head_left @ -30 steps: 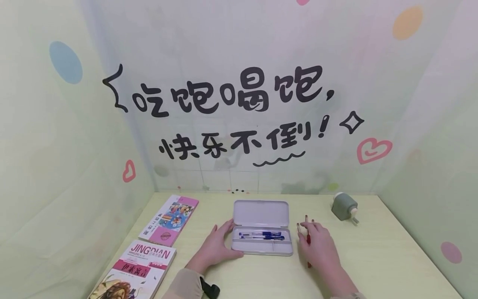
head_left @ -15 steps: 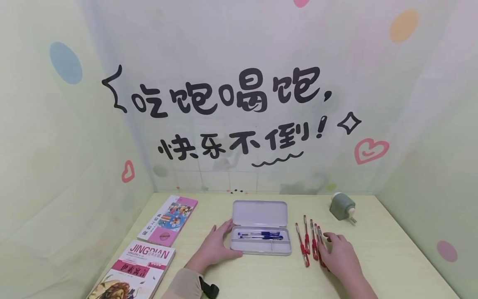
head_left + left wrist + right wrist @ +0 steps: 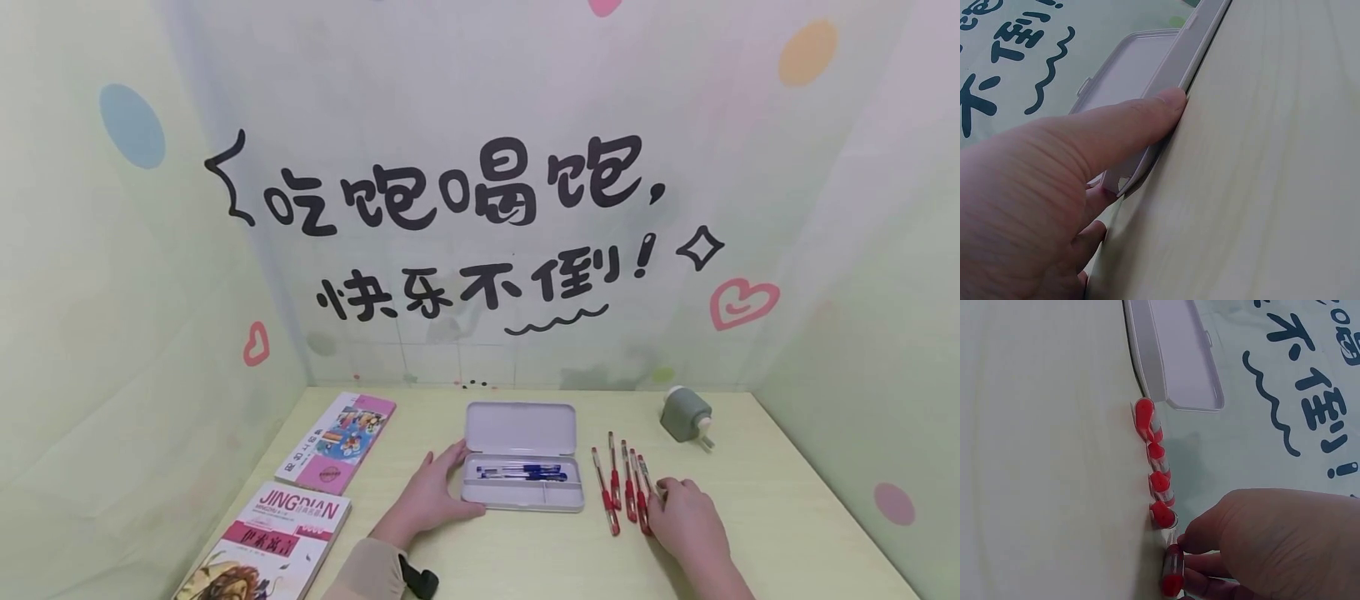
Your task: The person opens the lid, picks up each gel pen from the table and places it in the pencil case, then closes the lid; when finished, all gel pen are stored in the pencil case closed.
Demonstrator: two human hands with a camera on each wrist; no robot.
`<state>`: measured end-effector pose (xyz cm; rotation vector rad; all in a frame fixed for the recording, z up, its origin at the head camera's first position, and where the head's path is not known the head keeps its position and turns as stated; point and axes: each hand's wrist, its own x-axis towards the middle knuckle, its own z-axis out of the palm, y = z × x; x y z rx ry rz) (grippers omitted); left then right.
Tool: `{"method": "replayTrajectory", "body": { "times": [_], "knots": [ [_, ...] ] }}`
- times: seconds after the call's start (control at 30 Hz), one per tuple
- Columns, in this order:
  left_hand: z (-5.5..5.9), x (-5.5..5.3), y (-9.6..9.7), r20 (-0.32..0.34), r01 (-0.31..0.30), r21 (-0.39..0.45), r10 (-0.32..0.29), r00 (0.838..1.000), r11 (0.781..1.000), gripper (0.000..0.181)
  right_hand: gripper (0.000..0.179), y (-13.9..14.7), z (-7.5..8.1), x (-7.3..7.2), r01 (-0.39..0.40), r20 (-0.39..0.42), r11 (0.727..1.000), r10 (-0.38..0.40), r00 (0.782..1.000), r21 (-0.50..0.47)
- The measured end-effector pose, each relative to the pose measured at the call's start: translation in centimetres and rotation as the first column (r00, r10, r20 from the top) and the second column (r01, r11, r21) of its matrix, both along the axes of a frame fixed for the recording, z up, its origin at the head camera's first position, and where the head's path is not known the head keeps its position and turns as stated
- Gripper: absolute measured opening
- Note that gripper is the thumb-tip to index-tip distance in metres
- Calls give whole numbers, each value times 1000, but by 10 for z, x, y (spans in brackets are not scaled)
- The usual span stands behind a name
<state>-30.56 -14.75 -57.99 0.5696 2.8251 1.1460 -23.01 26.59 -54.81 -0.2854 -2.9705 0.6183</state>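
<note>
Five red pens (image 3: pixel 629 500) on table (image 3: pixel 517 554), right of open pencil case (image 3: pixel 521 429): pinched outermost red pen between thumb and fingers of right hand (image 3: pixel 686 517). Counted at least two blue pens (image 3: pixel 543 473) in case's rear compartment. Gripped case's left end with left hand (image 3: pixel 435 492). Since one second earlier, had shifted right hand rightward, exposing more pens.

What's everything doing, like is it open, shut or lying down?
Pencil case: open, held by left hand
Blue pens: lying inside
Four red pens: lying in a row
Fifth red pen: pinched by right hand
Far book: closed, flat
Near book: closed, flat
Grey gadget: resting on table
</note>
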Motion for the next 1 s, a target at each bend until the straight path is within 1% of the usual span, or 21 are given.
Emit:
{"method": "replayTrajectory", "body": {
  "times": [0.2,0.43,0.77,1.0],
  "knots": [
    [0,0,0,-7,2,0,-2,1000,1000,129,38,2,0,0,28,37,1000,-28,999,2],
    [1,1,0,-5,4,4,-4,1000,1000,128,34,4,-3,-1,43,44,999,-42,998,-12],
    [-1,0,-1,-5,1,10,-1,1000,1000,129,35,2,-3,0,47,42,999,-47,998,-13],
    [-3,-1,-1,-6,4,4,-4,1000,1000,129,36,2,1,2,52,15,999,-52,999,-14]
  ]
}}
